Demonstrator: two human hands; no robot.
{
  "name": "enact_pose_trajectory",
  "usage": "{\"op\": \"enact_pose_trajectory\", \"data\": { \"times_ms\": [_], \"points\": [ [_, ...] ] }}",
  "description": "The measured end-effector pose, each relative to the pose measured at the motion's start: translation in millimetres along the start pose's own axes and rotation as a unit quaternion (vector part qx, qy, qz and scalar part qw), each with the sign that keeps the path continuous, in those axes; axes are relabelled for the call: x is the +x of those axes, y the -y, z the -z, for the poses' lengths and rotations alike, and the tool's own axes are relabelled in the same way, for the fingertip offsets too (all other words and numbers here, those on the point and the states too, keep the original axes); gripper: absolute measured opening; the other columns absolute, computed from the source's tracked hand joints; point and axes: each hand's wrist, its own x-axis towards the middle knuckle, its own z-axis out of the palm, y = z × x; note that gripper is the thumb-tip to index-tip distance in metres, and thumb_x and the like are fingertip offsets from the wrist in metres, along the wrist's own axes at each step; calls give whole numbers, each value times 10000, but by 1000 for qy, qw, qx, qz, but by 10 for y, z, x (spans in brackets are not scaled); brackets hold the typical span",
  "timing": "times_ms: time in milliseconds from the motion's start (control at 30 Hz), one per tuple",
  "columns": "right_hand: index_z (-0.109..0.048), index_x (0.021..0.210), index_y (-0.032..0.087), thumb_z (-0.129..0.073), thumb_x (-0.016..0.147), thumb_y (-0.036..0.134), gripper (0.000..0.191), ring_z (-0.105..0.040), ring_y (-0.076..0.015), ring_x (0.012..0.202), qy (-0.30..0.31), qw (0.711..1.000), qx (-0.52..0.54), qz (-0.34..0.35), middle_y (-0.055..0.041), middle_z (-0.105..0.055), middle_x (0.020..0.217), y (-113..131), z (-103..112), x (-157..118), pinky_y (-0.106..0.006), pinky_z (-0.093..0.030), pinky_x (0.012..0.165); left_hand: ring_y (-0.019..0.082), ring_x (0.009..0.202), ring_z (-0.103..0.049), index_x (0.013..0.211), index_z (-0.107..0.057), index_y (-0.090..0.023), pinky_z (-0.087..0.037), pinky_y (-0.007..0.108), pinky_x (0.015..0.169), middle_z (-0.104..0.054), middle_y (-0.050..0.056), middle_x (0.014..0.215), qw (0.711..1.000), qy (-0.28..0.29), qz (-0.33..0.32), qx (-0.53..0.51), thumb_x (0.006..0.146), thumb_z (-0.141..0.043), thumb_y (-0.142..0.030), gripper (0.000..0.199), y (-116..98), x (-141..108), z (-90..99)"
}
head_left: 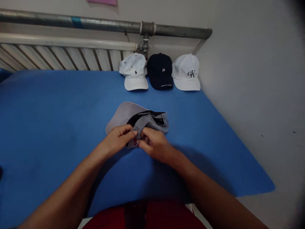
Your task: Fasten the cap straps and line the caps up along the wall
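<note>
A grey baseball cap [124, 114] lies on the blue table in front of me, its brim pointing to the upper left and its dark inside partly showing. My left hand [119, 138] pinches the cap's near edge between thumb and fingers. Right beside it, my right hand [154, 143] has its fingers closed on the same edge, close to the left thumb. A small pinkish-red patch of the cap shows beneath the fingertips. What exactly the right fingertips grip is partly hidden.
Along the back of the blue table [59, 105] stand a white cap [134, 68], a black cap [159, 71] and another white cap [187, 71] with dark letters. Behind them are a radiator [71, 57] and a metal pipe [107, 24]. A wall [250, 79] borders the right side.
</note>
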Motion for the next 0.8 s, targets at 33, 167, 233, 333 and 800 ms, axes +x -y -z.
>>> {"op": "enact_pose_trajectory", "data": {
  "times_ms": [33, 167, 233, 333, 800],
  "points": [
    [-445, 697, 198, -617, 781, 127, 204, -429, -92, 573, 0, 1000, -1, -2, 43, -482, 664, 0, -1, 1, -248, -333, 539, 129, 603, -503, 720, -555, -172, -383, 285, 580, -574, -4, 658, 1000, 0, 0, 0, 840, -556, -443, 296, 0, 2, -1],
    [-452, 694, 196, -611, 777, 114, 197, -425, -94, 573, -2, 1000, -7, -4, 41, -481, 658, 3, -1, 6, -251, -332, 544, 129, 599, -488, 707, -540, -174, -371, 286, 571, -559, -1, 650, 1000, -1, -5, 9, 837, -546, -457, 311, 19, 15, -1],
    [-448, 688, 195, -609, 774, 112, 200, -421, -93, 571, -2, 1000, -9, -3, 41, -479, 656, 1, -2, 7, -252, -331, 545, 126, 598, -474, 704, -536, -174, -366, 286, 570, -550, -4, 648, 1000, -1, -10, 20, 837, -539, -460, 316, 32, 21, -1],
    [-438, 682, 196, -611, 771, 118, 211, -416, -91, 568, -5, 1000, -13, -2, 42, -475, 653, -10, -11, 7, -253, -325, 543, 118, 588, -442, 694, -526, -175, -350, 278, 557, -518, -17, 631, 999, -5, -14, 39, 841, -531, -461, 321, 48, 25, -2],
    [-442, 683, 194, -590, 765, 113, 188, -427, -92, 573, -2, 1000, -17, -5, 42, -479, 659, -12, -9, 5, -253, -326, 548, 118, 579, -413, 680, -520, -182, -336, 254, 524, -464, -31, 612, 997, -2, -31, 75, 842, -505, -467, 328, 20, 24, 1]
  ]
}}
